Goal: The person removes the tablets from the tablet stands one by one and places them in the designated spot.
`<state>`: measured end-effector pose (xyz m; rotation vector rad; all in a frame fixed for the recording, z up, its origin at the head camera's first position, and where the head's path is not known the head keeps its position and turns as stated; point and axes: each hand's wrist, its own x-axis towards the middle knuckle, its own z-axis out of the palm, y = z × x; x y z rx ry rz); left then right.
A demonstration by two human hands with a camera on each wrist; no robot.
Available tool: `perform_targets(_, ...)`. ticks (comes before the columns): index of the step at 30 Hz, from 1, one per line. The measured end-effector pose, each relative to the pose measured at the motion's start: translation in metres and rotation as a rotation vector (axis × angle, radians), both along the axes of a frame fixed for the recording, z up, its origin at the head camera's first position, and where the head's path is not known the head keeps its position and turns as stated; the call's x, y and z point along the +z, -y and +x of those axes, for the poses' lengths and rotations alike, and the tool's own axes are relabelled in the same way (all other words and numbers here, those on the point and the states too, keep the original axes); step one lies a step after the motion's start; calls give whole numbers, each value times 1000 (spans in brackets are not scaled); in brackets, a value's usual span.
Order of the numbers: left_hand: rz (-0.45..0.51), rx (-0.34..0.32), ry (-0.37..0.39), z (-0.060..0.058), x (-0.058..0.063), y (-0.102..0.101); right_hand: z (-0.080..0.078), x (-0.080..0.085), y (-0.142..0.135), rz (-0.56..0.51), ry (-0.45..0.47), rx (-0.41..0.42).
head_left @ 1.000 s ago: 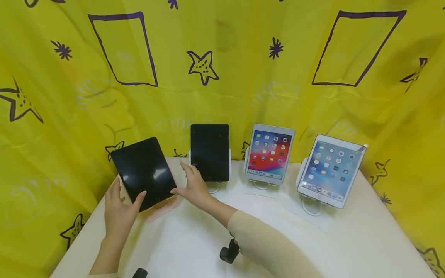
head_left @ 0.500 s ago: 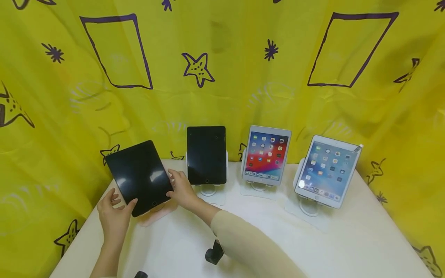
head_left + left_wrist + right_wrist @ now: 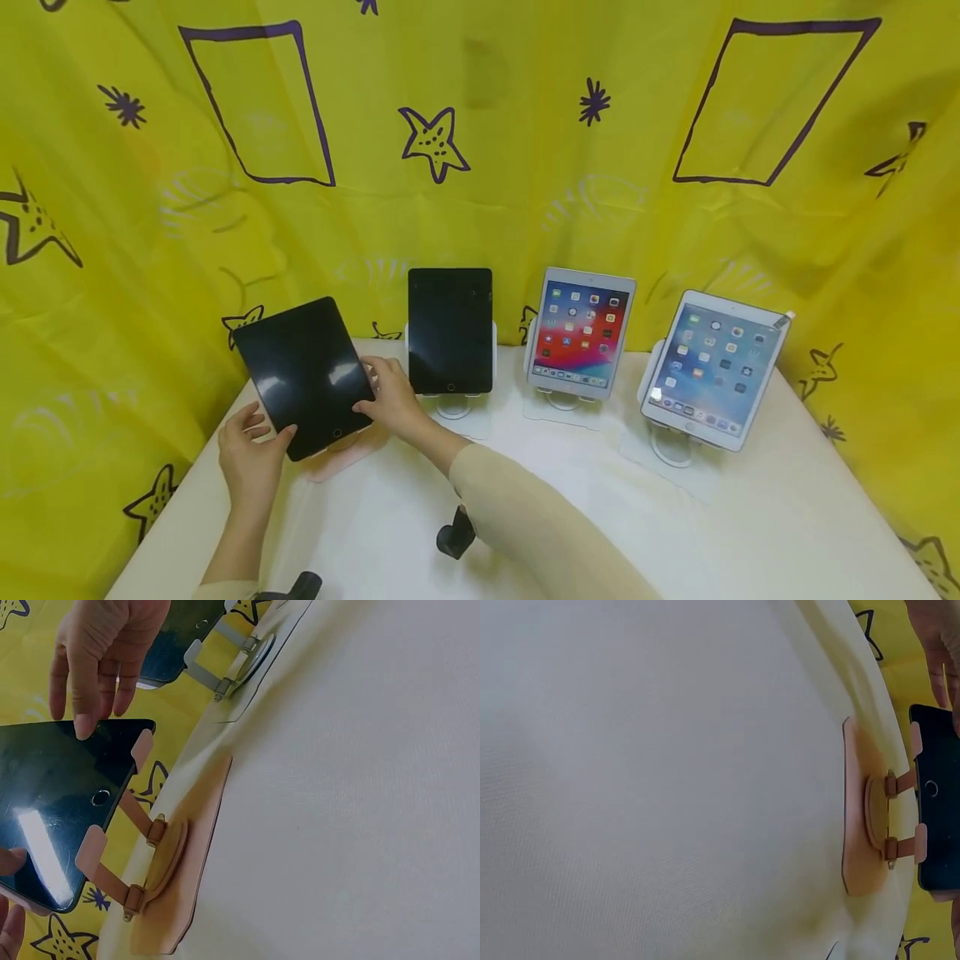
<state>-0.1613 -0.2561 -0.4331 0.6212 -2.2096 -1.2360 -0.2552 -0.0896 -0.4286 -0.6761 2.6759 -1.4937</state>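
A black tablet (image 3: 303,379) leans, tilted, on a pink stand (image 3: 169,915) at the left end of the table. My left hand (image 3: 249,458) grips its lower left edge, thumb on the glass and fingers toward the back. On the opposite edge my right hand (image 3: 392,402) pinches it, thumb over the front. From the left wrist, the right hand (image 3: 105,645) shows above the tablet edge, while pink hooks of the stand hold the bottom edge beside the home button. The right wrist view catches the left hand (image 3: 936,637) at the tablet's far side. Its screen is dark.
To the right stand another dark black tablet (image 3: 450,329), a white tablet with a red and blue screen (image 3: 581,329) and a white tablet with a blue screen (image 3: 716,367), each on a pale stand. A yellow patterned curtain (image 3: 510,192) hangs behind the white table (image 3: 570,483).
My right hand has moved from spread beside the right edge to holding it. The left hand has slid slightly lower along the left edge. The head view has shifted a little.
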Motion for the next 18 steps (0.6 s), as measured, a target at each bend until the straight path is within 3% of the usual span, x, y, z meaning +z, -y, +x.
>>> perform_targets(6, -24, -2, -24, 0, -2, 1, 1, 2, 5, -18, 8, -1)
perform_targets(14, 23, 36, -43, -3, -5, -6, -1, 3, 6, -241, 217, -22)
perform_targets(18, 39, 61, -59, -5, -5, -8, -4, 5, 4, -309, 275, 1)
